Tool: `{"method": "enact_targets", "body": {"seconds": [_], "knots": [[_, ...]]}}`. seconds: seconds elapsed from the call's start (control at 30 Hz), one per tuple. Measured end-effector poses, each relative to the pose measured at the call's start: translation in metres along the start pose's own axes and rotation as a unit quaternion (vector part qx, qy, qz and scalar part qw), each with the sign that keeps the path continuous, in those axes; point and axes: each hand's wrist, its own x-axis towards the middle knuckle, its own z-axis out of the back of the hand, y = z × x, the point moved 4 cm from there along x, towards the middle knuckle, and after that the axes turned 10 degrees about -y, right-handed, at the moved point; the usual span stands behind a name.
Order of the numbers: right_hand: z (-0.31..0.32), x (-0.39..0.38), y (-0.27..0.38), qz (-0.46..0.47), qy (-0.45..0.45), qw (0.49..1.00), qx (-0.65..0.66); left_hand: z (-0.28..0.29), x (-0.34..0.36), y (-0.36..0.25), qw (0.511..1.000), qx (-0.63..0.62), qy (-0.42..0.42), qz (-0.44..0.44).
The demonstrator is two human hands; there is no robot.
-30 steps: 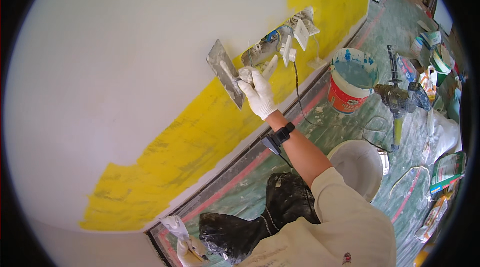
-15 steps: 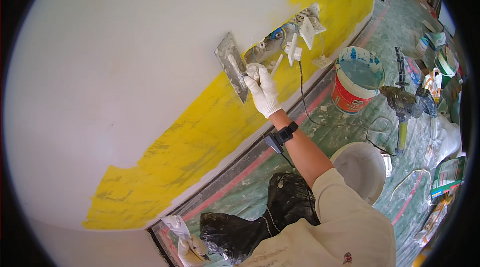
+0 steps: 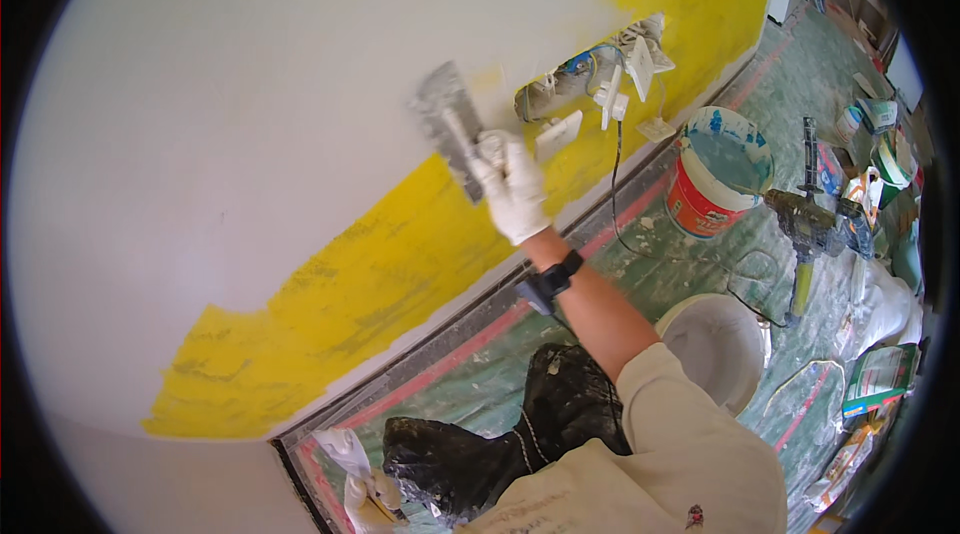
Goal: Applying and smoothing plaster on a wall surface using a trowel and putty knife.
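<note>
My right hand (image 3: 512, 189), in a white knitted glove, grips the handle of a plastering trowel (image 3: 440, 109). The long steel blade, smeared and slightly blurred, lies at or very close to the white wall coat (image 3: 250, 134), just above the yellow band (image 3: 350, 284). Right of the trowel, a long cut-out (image 3: 570, 79) in the wall shows wires, with loose white socket plates (image 3: 612, 99) hanging from it. At the lower left, my gloved left hand (image 3: 365, 504) is closed round a white-coated flat tool (image 3: 343, 449), whose exact kind is unclear.
A red and white bucket (image 3: 715, 174) of bluish contents stands near the wall. Beside it lie a power mixer (image 3: 805, 219) and a black cable (image 3: 614, 184). A white bucket (image 3: 715, 349) sits by my right arm. Bags and tubs (image 3: 885, 374) line the right side over green floor sheeting (image 3: 660, 264).
The trowel has moved left along the wall, away from the socket cut-out, with my right hand still gripping it. The whole view has shifted slightly. My left hand stays low.
</note>
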Motion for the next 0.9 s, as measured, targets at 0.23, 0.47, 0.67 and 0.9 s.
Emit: {"method": "enact_targets", "body": {"seconds": [0.23,0.47,0.67,0.9], "knots": [[-0.025,-0.042,0.039,0.016,0.045,0.999,0.008,0.021,0.037,-0.003,0.991,-0.029,0.126,-0.023],[0.02,0.029,-0.03,-0.007,-0.04,0.998,-0.056,0.033,0.026,0.001,0.991,-0.038,0.125,-0.019],[-0.023,-0.01,-0.009,-0.056,-0.023,0.994,0.089,0.069,0.02,0.01,0.992,-0.057,0.108,-0.009],[-0.121,-0.116,0.093,0.077,0.034,0.996,0.026,0.104,0.007,0.011,0.992,-0.09,0.064,-0.053]]}}
